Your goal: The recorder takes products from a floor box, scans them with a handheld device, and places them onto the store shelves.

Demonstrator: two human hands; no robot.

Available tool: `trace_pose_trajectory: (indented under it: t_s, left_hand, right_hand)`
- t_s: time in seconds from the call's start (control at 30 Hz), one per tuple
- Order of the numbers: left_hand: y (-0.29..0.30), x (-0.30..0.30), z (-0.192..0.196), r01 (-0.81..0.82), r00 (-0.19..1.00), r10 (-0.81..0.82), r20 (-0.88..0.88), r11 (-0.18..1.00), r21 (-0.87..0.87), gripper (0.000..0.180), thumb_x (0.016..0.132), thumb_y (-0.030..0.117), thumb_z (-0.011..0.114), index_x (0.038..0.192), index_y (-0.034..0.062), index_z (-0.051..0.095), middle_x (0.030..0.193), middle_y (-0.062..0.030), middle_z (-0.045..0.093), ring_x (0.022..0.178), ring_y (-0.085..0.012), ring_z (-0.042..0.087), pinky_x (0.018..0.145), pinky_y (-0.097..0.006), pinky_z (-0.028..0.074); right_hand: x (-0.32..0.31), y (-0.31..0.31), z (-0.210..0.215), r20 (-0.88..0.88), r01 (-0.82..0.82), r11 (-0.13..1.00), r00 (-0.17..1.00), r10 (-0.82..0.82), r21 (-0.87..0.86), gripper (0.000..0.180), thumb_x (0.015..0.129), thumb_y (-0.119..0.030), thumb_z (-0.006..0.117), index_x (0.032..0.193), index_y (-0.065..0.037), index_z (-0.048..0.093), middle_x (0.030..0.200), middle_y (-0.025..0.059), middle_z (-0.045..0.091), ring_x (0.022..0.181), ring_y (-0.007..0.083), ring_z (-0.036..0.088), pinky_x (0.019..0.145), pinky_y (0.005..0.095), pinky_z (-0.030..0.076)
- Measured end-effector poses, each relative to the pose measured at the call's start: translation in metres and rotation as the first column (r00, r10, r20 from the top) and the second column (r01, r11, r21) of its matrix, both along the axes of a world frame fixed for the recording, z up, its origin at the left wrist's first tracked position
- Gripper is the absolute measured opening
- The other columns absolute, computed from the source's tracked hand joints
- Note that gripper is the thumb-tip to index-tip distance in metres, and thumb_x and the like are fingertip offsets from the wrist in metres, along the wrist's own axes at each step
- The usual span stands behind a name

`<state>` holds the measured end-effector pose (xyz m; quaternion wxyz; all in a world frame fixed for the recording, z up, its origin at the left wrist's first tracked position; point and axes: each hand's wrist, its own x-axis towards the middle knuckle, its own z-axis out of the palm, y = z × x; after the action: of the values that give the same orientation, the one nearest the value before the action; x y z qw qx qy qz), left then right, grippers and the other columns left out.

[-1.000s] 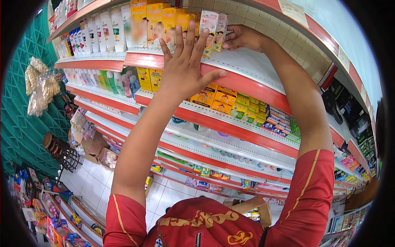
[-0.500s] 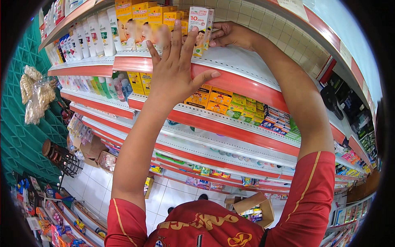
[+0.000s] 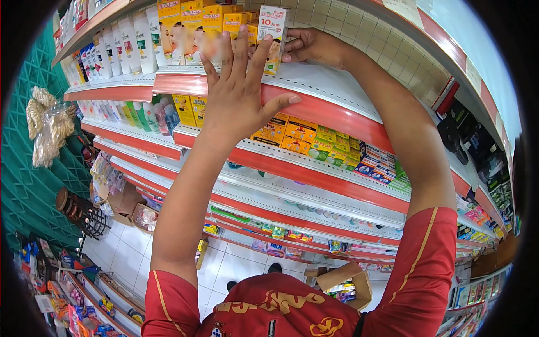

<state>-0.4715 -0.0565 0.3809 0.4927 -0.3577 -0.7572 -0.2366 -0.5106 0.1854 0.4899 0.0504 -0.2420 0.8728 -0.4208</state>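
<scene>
A slim white-and-orange box [image 3: 273, 48] stands upright at the right end of a row of yellow boxes [image 3: 185, 33] on the upper shelf [image 3: 314, 84]. My right hand [image 3: 317, 48] is at its right side, fingers curled against its edge, with the fingertips partly hidden behind it. My left hand [image 3: 238, 84] is raised before the row, its fingers spread and pointing up. Its fingertips overlap the fronts of the yellow boxes and the white box's left edge; whether they touch cannot be seen.
White tubes [image 3: 143, 42] stand left of the yellow boxes. On the shelf below are small orange boxes [image 3: 300, 132], green-yellow boxes [image 3: 331, 147] and bottles [image 3: 151, 115]. A tiled wall [image 3: 359, 39] lies behind. An open carton [image 3: 359, 283] sits on the floor.
The white box has turned slightly, so its right side face shows less and its front more. My right hand has shifted a little left with it. My left hand is almost unmoved.
</scene>
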Motion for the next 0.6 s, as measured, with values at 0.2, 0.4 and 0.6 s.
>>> trace_pose_trajectory:
  t_s: [0.2, 0.4, 0.6]
  left_hand:
    - [-0.0020, 0.0024, 0.0005, -0.024, 1.000, 0.024, 0.000, 0.999, -0.028, 0.108, 0.083, 0.080, 0.059, 0.164, 0.0205, 0.020, 0.170, -0.0200, 0.013, 0.157, -0.0442, 0.004, 0.119, -0.069, 0.001]
    - [-0.0012, 0.0050, 0.0019, -0.031, 0.999, 0.030, -0.010, 0.999, -0.030, 0.103, 0.084, 0.079, 0.058, 0.164, 0.0236, 0.025, 0.170, -0.0208, 0.013, 0.157, -0.0445, 0.005, 0.119, -0.070, 0.002]
    - [0.0001, 0.0046, 0.0027, -0.038, 0.999, 0.038, -0.011, 0.998, -0.041, 0.094, 0.083, 0.082, 0.056, 0.160, 0.0342, 0.034, 0.170, -0.0215, 0.012, 0.157, -0.0459, 0.005, 0.117, -0.073, 0.003]
  right_hand:
    - [-0.0037, -0.0001, -0.0017, -0.005, -0.031, 0.999, 1.000, 0.031, -0.032, 0.065, 0.087, -0.014, 0.081, 0.145, -0.010, 0.054, 0.123, 0.0057, 0.074, 0.107, 0.0092, 0.066, 0.097, 0.0283, 0.050]
    - [-0.0034, -0.0008, -0.0013, -0.111, 0.003, 0.998, 0.994, 0.005, 0.069, 0.070, 0.083, -0.018, 0.084, 0.145, -0.010, 0.053, 0.131, 0.0086, 0.067, 0.119, 0.0160, 0.062, 0.101, 0.0316, 0.048]
    - [-0.0012, -0.0013, -0.0005, -0.107, 0.002, 0.999, 0.994, 0.004, 0.053, 0.068, 0.086, -0.003, 0.075, 0.148, -0.010, 0.049, 0.133, 0.0080, 0.066, 0.124, 0.0163, 0.058, 0.112, 0.0341, 0.042]
